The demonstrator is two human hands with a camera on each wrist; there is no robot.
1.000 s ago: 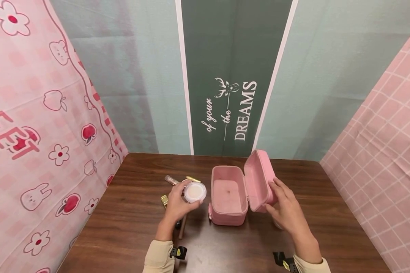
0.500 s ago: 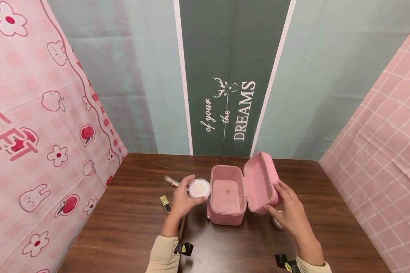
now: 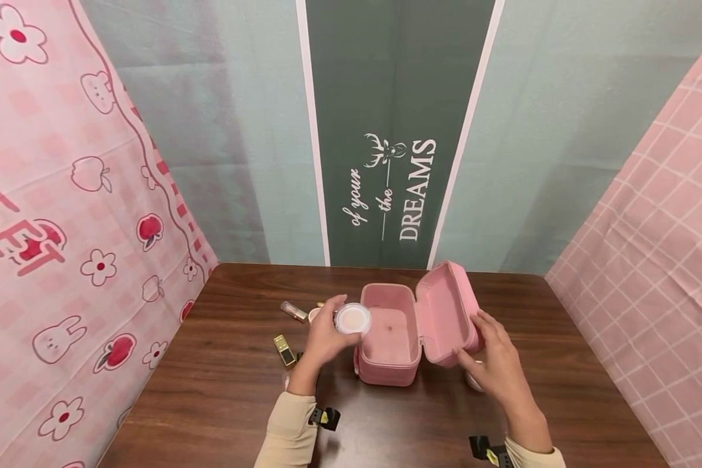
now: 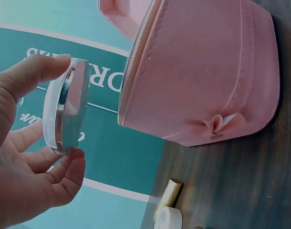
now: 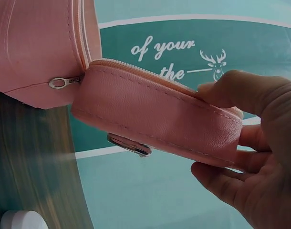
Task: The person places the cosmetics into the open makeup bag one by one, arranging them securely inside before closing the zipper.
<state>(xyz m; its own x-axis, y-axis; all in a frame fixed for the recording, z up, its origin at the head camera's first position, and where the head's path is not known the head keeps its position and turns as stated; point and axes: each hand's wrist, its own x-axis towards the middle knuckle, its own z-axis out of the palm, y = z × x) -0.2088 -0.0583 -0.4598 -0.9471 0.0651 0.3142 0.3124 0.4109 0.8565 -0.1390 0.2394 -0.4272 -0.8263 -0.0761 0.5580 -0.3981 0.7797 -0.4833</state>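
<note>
My left hand (image 3: 325, 335) holds a round white compact (image 3: 353, 319) by its edge, thumb on one side and fingers on the other. In the head view the compact overlaps the left rim of a pink zippered makeup case (image 3: 389, 376); the left wrist view has it raised beside the case's top edge. The case's lid (image 3: 447, 315) is swung open to the right. My right hand (image 3: 496, 364) grips the lid's outer edge, with the thumb (image 5: 222, 90) along the zipper side and fingers behind. The case's inside shows a bare pink bottom.
Left of the case lie a clear-capped lipstick tube (image 3: 294, 311) and a gold and black lipstick (image 3: 284, 351). A small gold tube (image 4: 168, 195) and a white round item (image 4: 169, 219) lie near the left hand. Another white round container (image 3: 475, 377) stands under the right hand. Fabric backdrops surround the wooden table (image 3: 386, 429).
My left hand has carried the compact rightward, from beside the case to its left rim. The lid has tilted slightly further right with my right hand still gripping it.
</note>
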